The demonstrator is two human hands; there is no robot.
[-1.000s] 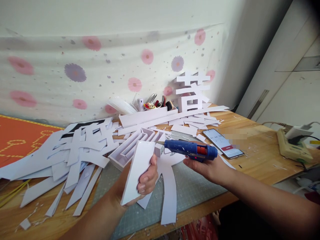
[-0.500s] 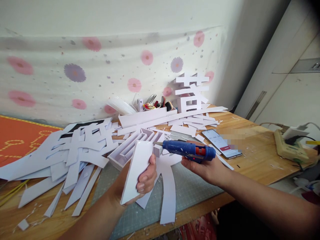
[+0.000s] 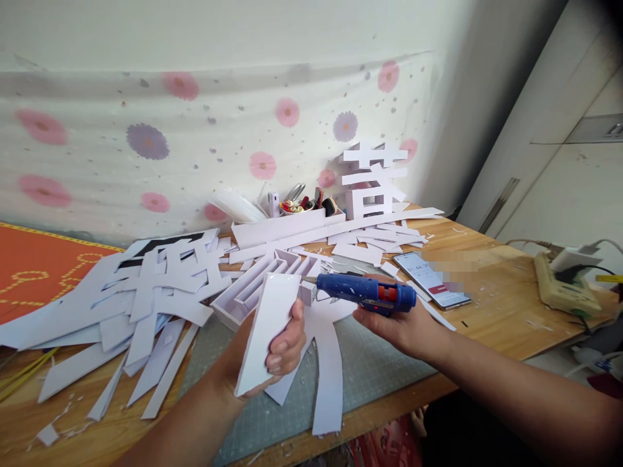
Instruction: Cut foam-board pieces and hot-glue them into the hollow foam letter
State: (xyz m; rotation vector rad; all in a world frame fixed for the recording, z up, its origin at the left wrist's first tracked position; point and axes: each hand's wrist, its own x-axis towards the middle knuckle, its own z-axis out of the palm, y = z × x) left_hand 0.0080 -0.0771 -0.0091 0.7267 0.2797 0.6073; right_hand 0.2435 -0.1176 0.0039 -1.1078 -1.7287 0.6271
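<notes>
We hold a white foam-board panel in our left hand, gripped near its lower half: the fingers wrap around the right edge with the nails facing us, and the palm sits behind the board. The panel stands tilted, its upper end leaning away from us and toward the right. Our left forearm rises from the bottom of the view, angled up and to the right.

Our right hand is closed around the handle of a blue glue gun, which lies almost level and points left. Its nozzle tip sits just beside the panel's upper right corner, next to a small white block there; we cannot tell whether the tip touches. Our right forearm comes in from the lower right.

Under both hands lies a green cutting mat with a curved white strip between our wrists. Just beyond our left hand rests a white channelled foam piece, and a heap of white offcuts spreads out to its left. Beyond our right hand, a phone lies on the wooden table.
</notes>
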